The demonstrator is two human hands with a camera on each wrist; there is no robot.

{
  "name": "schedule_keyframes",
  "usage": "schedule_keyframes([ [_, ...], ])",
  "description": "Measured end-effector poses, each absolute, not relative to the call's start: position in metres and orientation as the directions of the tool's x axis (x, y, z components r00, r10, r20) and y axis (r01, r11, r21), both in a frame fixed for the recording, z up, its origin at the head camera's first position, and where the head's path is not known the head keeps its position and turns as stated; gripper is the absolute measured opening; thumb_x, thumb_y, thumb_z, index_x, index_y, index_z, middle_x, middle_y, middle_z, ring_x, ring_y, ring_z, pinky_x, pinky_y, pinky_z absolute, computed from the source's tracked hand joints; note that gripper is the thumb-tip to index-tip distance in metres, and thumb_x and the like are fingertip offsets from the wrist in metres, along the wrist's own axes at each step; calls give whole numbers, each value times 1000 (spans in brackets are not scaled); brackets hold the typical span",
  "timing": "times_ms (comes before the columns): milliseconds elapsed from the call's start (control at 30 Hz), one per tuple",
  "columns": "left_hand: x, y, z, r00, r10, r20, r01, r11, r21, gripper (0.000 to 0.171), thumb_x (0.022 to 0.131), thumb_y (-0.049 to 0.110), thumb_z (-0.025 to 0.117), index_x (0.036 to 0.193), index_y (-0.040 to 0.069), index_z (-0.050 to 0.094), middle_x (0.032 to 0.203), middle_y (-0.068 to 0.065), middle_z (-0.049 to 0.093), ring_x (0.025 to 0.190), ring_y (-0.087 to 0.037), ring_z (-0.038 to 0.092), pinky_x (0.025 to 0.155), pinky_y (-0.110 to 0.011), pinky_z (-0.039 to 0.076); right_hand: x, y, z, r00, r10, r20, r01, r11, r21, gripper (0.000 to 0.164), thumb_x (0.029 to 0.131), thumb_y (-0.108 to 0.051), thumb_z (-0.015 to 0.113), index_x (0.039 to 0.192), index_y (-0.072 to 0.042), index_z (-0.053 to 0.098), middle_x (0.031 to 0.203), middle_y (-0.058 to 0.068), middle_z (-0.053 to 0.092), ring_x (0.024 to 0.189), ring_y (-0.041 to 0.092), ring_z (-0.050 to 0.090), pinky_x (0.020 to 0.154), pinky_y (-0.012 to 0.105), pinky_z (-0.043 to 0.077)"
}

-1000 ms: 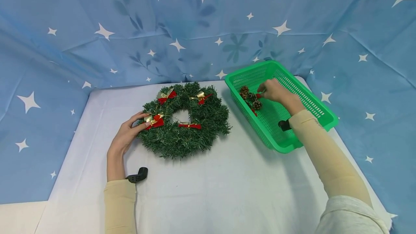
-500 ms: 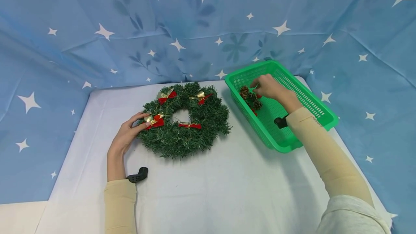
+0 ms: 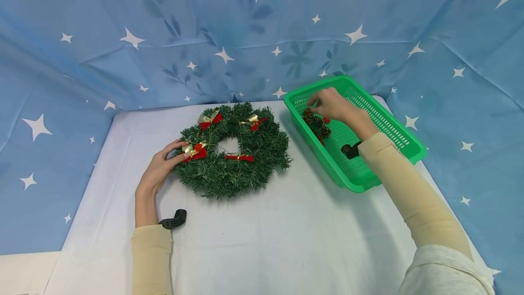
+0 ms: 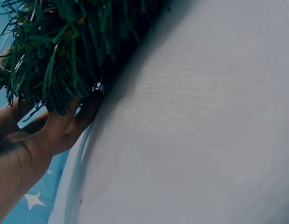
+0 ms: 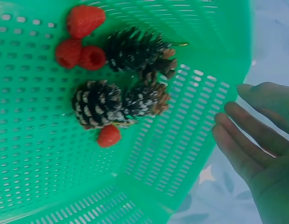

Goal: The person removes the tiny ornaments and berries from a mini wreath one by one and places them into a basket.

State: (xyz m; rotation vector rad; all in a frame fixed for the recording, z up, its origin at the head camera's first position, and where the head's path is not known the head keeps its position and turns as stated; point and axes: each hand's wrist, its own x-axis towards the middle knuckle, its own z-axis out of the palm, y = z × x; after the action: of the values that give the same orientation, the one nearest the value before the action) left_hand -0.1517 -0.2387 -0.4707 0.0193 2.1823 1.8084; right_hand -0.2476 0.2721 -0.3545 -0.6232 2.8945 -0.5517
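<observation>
A green Christmas wreath (image 3: 262, 176) lies flat on the white tabletop, decorated with several red and gold bows. My left hand (image 3: 157, 167) grips its left edge, thumb near the left bow (image 3: 195, 153) and fingers reaching under the greenery, as the left wrist view shows. Over the far left end of a green plastic basket (image 3: 354, 188) is my right hand (image 3: 332, 104), holding nothing. Its fingers (image 5: 247, 126) are loosely extended in the right wrist view. Several pine cones (image 5: 98, 103) and red raspberry-like decorations (image 5: 85, 21) lie on the basket floor, apart from those fingers.
The basket stands at the right of the white-covered table (image 3: 266, 240), a short gap from the wreath. Blue cloth (image 3: 254, 35) with white stars hangs behind and at both sides.
My right hand has drifted left and slightly away from me above the basket, moving over the pine cones. The left hand and the wreath have stayed in place.
</observation>
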Motion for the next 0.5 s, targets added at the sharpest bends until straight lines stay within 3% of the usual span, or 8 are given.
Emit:
schedule_keyframes([
  [267, -152, -238, -471, -956, 204, -213, -169, 215, 962, 64, 100, 36, 70, 153, 7, 48, 175, -2, 8, 160, -33, -3, 124, -66, 14, -248, 261, -346, -889, -458, -18, -420, 830, -368, 22, 94, -4, 72, 115, 4, 75, 117, 24, 73, 101, 38, 74, 86, 49, 61],
  [500, -152, -238, -471, -955, 201, -218, -174, 216, 961, 63, 100, 36, 70, 153, 8, 49, 174, -2, 9, 160, -33, -2, 123, -68, 14, -247, 250, -342, -885, -464, -41, -415, 825, -383, 26, 96, -1, 68, 120, 4, 73, 122, 23, 72, 105, 37, 72, 92, 49, 59],
])
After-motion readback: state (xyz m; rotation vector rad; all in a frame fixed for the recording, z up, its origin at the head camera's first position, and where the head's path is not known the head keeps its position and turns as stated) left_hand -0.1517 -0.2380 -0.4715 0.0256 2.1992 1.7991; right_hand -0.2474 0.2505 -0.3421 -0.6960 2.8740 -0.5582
